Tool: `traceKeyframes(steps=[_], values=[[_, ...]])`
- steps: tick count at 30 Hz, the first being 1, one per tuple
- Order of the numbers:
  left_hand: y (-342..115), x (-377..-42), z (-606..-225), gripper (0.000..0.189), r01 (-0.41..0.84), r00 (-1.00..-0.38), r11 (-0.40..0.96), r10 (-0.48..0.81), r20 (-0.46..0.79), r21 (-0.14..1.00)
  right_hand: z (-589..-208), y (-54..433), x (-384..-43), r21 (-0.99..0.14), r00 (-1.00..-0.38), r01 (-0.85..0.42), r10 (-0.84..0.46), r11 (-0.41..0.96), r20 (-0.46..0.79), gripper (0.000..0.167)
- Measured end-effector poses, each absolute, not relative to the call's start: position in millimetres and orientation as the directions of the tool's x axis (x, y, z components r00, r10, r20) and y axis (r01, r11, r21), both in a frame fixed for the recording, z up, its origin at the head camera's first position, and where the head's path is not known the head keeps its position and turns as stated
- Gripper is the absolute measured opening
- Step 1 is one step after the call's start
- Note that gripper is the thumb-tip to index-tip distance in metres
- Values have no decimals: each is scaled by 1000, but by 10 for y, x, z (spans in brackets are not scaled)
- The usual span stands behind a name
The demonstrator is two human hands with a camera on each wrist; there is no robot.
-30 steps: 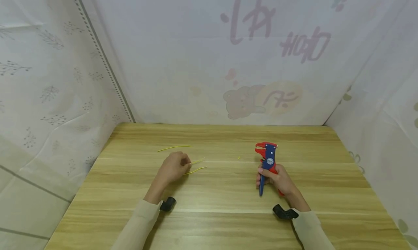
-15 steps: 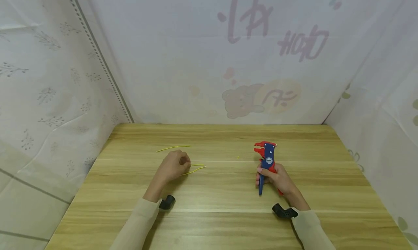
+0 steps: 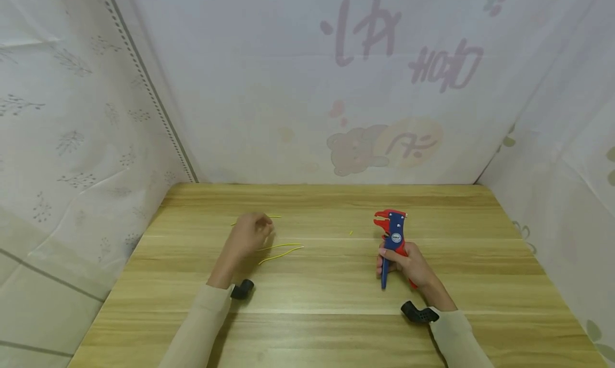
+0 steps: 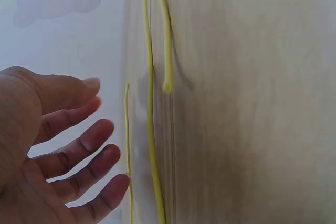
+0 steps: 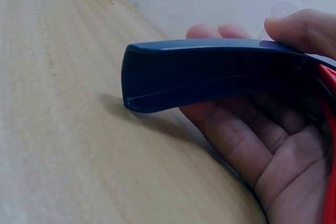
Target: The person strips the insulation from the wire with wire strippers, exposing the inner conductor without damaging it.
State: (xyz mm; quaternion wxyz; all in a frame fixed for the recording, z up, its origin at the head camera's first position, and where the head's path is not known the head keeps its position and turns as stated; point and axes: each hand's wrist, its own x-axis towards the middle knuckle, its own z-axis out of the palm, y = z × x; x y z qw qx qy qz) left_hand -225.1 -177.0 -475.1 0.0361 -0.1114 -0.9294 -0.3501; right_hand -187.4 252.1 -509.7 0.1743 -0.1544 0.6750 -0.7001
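Clasping red-blue tool (image 3: 395,230), whole in head view only: right hand (image 3: 413,264); left hand (image 3: 246,235), grip apart.

Wires (image 4: 150,93) show yellow against a tan, wood-grained surface (image 3: 336,288); the tool (image 3: 396,226) pairs blue with red. Sleeves (image 3: 199,322) are cream, wrist mounts (image 3: 419,313) black. Pale cloth (image 3: 240,90) carries grey sprigs (image 3: 77,180), mauve lettering (image 3: 446,69) and a pinkish bear (image 3: 353,151).
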Motion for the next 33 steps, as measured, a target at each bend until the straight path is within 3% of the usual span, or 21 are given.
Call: traceKeyframes(steps=[10,14,21,33], values=[[-1946,-2456,-4828,34,220,-972,672,95,213,707,-5107,2524,-1864,-999,-883,15,-470,-31,1,41],[-1989,-2530,-4855,36,200,-978,669,93,186,716,-5111,2524,-1866,-999,-890,28,-456,-25,-13,42],[-2055,-2583,-4907,27,90,-994,662,105,27,744,-5111,2507,-1853,-999,-896,31,-443,-19,-20,42],[-2036,-2608,-4919,9,48,-998,713,65,3,700,-5096,2512,-1854,-999,-898,35,-439,-8,-28,43]])
